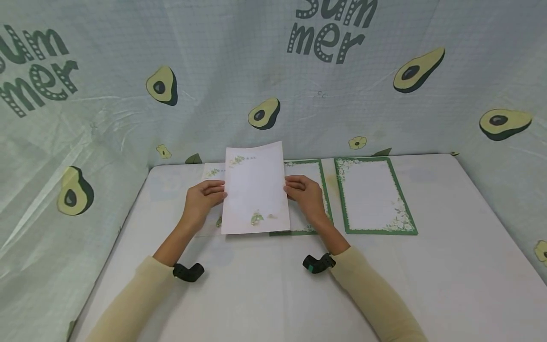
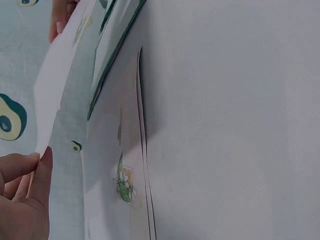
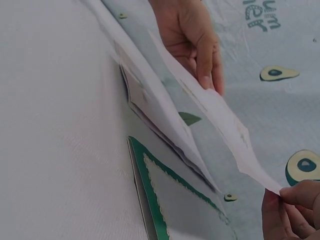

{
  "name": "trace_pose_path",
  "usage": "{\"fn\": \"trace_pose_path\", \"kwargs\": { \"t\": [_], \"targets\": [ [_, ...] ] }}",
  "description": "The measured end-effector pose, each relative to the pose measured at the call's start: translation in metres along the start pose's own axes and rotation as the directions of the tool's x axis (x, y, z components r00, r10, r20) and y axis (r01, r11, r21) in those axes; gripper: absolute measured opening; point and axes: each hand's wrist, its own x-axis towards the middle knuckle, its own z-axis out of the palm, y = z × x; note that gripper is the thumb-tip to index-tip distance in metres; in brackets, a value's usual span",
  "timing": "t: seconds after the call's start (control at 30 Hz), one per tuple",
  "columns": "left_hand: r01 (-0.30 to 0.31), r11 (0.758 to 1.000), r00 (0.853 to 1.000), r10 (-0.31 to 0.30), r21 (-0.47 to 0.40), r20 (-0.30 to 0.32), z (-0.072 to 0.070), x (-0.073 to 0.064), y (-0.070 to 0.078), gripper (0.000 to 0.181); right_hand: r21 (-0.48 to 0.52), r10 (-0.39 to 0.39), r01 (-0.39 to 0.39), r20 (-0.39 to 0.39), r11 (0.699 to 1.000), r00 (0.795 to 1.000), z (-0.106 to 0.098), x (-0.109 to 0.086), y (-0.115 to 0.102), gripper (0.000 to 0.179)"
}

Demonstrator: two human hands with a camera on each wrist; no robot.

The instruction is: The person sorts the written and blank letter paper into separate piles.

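Observation:
A sheet of pale stationery paper with small green floral prints is held up above the table between both hands. My left hand pinches its left edge between thumb and fingers, as the left wrist view also shows at the sheet's near side. On the opposite edge, my right hand pinches the paper the same way; in the right wrist view the sheet bows slightly. Beneath it, partly covered, lie similar floral sheets at left and a green-bordered sheet in the middle.
Another green-bordered sheet lies flat to the right of the hands. The white-covered table backs onto a hanging curtain printed with avocados and lettering. Black wrist cameras sit on both forearms.

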Motion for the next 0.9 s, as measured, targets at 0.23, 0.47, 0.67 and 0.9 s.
{"fn": "trace_pose_path", "kwargs": {
  "t": [0.23,0.47,0.67,0.9],
  "targets": [
    [0.005,1.000,1.000,-0.005,0.006,-0.009,-0.008,0.000,-0.001,0.038,0.023,-0.003,0.003,0.005,1.000,1.000,0.008,0.001,-0.001,0.027],
    [0.015,1.000,1.000,-0.014,0.023,-0.027,-0.018,-0.002,0.000,0.039,0.029,-0.020,0.020,-0.010,0.999,1.000,0.018,0.003,0.005,0.024],
    [0.008,0.999,1.000,-0.006,0.053,-0.028,-0.025,-0.005,0.004,0.040,0.038,-0.010,0.011,-0.023,0.999,1.000,0.028,0.004,0.007,0.023],
    [0.026,0.996,0.999,-0.024,0.085,-0.030,-0.033,-0.005,0.003,0.037,0.031,-0.002,0.003,-0.025,1.000,1.000,0.037,0.004,0.007,0.022]
  ]
}}
